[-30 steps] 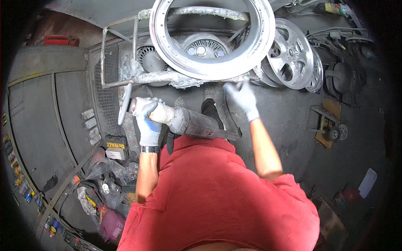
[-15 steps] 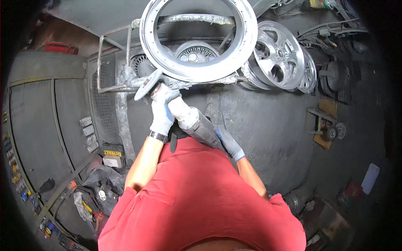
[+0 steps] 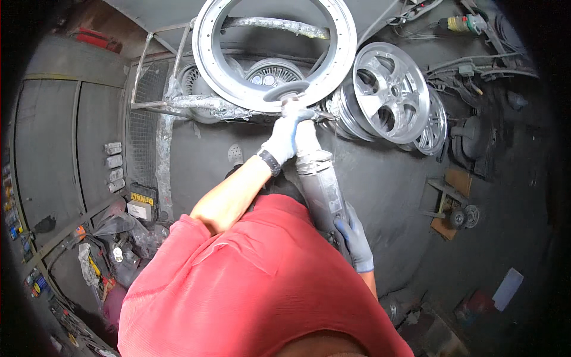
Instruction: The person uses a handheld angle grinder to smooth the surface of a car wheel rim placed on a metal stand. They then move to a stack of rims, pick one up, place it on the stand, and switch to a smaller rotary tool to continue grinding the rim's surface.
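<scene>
A large angle grinder is held in both my gloved hands. My left hand is closed round its front end, just behind the round disc. Farther back, my right hand grips the rear of the grinder's body. The disc lies over the lower edge of a bare silver wheel rim; whether it touches the metal I cannot tell. That rim leans upright on a dust-caked metal stand, its row of small holes facing me.
Several alloy wheels are stacked to the rim's right, and a spoked wheel shows through its opening. Cables run along the far right. A small wooden-and-metal piece lies on the right floor. Bags and tools crowd the left.
The grinder has swung right, its disc moving from the rim's lower left to its bottom edge. Both hands have kept hold of it, the right one shifting lower and closer to my body.
</scene>
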A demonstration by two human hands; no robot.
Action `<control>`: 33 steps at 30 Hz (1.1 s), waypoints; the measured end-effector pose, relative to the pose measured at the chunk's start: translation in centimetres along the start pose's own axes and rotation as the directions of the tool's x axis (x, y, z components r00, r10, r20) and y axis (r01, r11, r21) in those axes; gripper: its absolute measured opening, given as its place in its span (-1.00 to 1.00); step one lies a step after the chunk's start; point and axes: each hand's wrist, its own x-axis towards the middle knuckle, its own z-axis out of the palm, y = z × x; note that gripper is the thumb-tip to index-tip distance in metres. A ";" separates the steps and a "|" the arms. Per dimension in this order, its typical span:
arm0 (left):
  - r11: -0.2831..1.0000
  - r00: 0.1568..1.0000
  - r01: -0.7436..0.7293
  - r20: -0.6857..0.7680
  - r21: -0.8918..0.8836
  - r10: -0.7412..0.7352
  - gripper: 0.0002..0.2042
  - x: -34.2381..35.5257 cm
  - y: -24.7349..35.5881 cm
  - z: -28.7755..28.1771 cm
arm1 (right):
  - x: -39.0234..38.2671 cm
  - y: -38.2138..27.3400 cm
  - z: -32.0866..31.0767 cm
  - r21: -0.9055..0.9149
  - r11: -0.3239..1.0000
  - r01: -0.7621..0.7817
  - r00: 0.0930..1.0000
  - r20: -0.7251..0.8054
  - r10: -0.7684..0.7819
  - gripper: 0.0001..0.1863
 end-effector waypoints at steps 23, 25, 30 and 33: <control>0.975 0.979 -0.183 -0.069 0.124 0.192 -0.62 -2.8 9.2 -7.9 | 1.4 -1.9 14.4 0.110 0.994 0.021 0.999 -0.028 -0.018 -0.36; 0.964 0.970 -0.220 -0.073 0.147 0.233 -0.60 -2.8 9.2 -8.2 | 2.6 -0.7 13.8 0.069 0.994 0.085 0.996 -0.006 -0.085 -0.35; 0.961 0.960 -0.263 -0.078 0.085 0.270 -0.80 -3.1 5.2 -6.8 | 2.8 2.5 9.8 0.030 0.998 0.048 0.998 -0.041 -0.047 -0.34; 0.975 0.973 -0.220 -0.069 0.039 0.222 -0.76 -3.1 1.4 -4.4 | 1.4 3.8 6.4 -0.065 0.996 0.056 0.995 -0.081 -0.061 -0.32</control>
